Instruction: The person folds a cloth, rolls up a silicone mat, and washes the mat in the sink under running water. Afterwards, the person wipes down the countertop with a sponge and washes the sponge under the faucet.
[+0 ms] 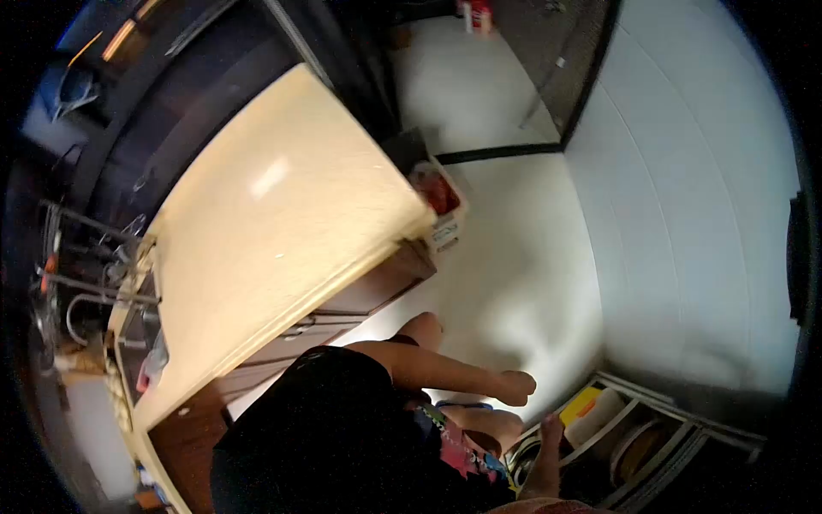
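My left hand [516,387] is held out over the pale floor beside my bent legs. Its fingers look curled in, and nothing shows in them. My right hand [552,428] is at the near edge of a white-framed rack [612,428]. Blur and the angle hide how its fingers lie, and I see no thing held in it. In the rack stand a yellow item [580,405] and a round, brown-rimmed thing [638,454] whose kind I cannot make out.
A long cream countertop [282,197] with brown cabinets [342,313] below runs along the left. At its far end stands a bin [448,224] with red contents. On the far left are a faucet [81,308] and a dish rack [94,227]. A white wall [685,188] bounds the right.
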Available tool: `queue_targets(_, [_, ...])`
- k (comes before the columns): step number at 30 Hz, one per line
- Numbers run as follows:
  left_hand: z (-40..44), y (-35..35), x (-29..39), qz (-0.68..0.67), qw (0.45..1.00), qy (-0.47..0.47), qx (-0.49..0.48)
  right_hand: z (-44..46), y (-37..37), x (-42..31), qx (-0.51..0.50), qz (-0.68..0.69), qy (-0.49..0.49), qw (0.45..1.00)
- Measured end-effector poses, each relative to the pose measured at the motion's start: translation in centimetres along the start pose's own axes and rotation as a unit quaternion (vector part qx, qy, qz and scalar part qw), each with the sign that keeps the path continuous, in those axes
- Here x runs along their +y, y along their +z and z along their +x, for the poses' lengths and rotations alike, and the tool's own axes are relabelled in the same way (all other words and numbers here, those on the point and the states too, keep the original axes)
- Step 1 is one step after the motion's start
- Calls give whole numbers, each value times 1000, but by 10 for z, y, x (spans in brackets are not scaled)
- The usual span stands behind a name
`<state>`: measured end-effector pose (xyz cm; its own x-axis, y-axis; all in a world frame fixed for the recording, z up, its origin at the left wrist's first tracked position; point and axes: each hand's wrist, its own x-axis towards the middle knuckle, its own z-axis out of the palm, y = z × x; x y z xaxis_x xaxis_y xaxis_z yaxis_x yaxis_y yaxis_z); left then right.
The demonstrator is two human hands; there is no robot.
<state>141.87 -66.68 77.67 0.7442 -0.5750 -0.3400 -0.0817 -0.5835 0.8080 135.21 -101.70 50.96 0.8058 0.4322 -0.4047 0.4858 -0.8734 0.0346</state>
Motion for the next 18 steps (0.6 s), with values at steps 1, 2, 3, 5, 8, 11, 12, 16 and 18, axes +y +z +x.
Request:
queue_targets(1, [-19,-13,14,-10,1000,-9,2,-26,-3,-16,-2,110,43,993])
queue_targets(2, [-37,-24,23,-15,999,0,40,-43,-27,-29,-37,188,80,978])
queue_targets(3, [-52,-39,27,-23,998,-7,65,-47,-51,-40,-86,236,110,962])
queue_targets(5, [-91,-65,53,-26,991,0,132,-59,-98,-59,-149,288,127,938])
queue_targets(8, [-168,-120,97,-23,990,-48,131,-55,-163,-83,-194,302,83,930])
queue_targets(11, [-245,-136,98,-59,962,-97,247,-31,-221,-109,-204,283,-2,937])
queue_targets(12, [-270,-130,100,-51,950,-106,289,-21,-237,-114,-204,271,-35,940])
queue_targets(16, [-383,-85,139,-151,850,-181,471,1,-293,-138,-218,219,-148,939])
queue_targets(18, [-431,-65,159,-122,804,-228,536,11,-319,-153,-230,197,-187,935])
